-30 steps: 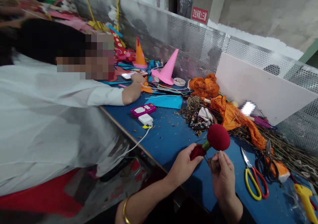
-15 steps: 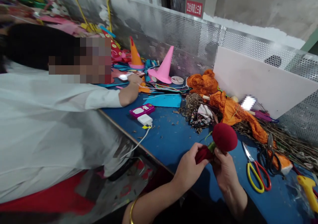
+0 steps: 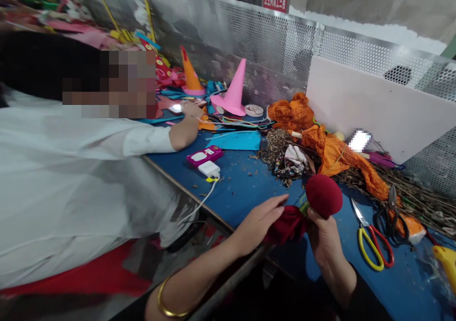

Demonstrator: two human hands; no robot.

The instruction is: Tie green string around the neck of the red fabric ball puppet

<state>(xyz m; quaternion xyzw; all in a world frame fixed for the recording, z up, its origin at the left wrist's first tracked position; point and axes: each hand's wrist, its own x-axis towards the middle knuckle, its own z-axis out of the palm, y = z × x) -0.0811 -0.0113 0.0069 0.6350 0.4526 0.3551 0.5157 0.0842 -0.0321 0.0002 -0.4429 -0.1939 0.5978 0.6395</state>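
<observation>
A round, stuffed ball of dark red cloth is tied at its neck with a green tie. My right hand is closed around that neck, its thumb just below the ball. Loose, gathered dark red cloth spreads out to the left of the tie. Over this loose cloth lies my left hand, fingers stretched out and touching it, not gripping. Scissors with one yellow and one red handle lie on the blue table to the right of my right hand.
Black scissors and a yellow tool lie at the right. Behind are orange cloth, dry twigs and a white board. A purple box, white charger and pink cone hat stand left, beside a co-worker.
My left hand has let go its grip near the tie and moved left, with its fingers straightened. The loose red cloth has spread out. My right hand keeps its hold.
</observation>
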